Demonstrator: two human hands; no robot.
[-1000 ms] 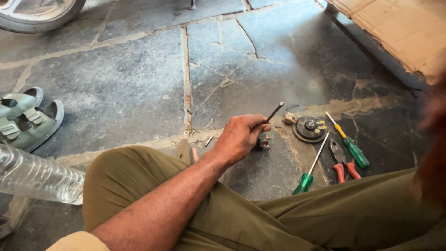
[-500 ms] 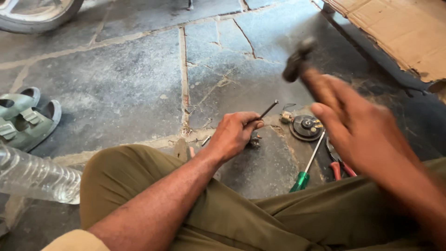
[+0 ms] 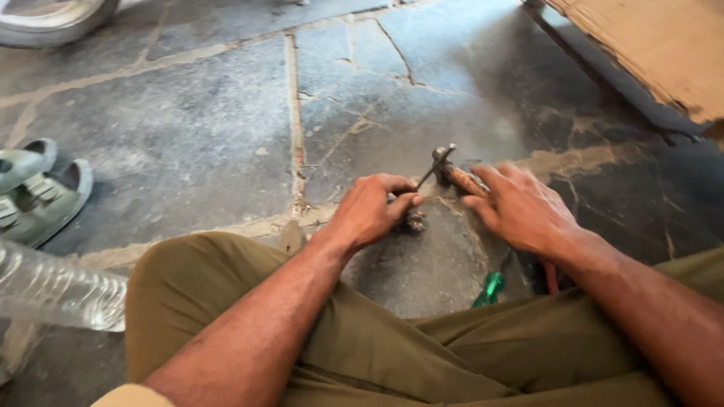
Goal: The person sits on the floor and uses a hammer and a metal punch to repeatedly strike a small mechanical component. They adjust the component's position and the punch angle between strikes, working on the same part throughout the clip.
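The left hand (image 3: 369,211) is closed, its thumb and fingers pinching a thin metal rod (image 3: 427,175) that slants up from a small dark part (image 3: 412,221) on the stone floor (image 3: 188,128). The right hand (image 3: 520,207) is wrapped around the wooden handle of a hammer (image 3: 452,169), whose metal head sits at the rod's top end; whether they touch I cannot tell. Both hands work just past the person's olive-trousered knees. A green screwdriver handle (image 3: 490,289) shows under the right wrist, with a red tool grip (image 3: 550,275) beside it. To the left lie grey sandals (image 3: 38,196) and a clear plastic bottle (image 3: 56,290). Cardboard (image 3: 648,45) lies at the upper right.
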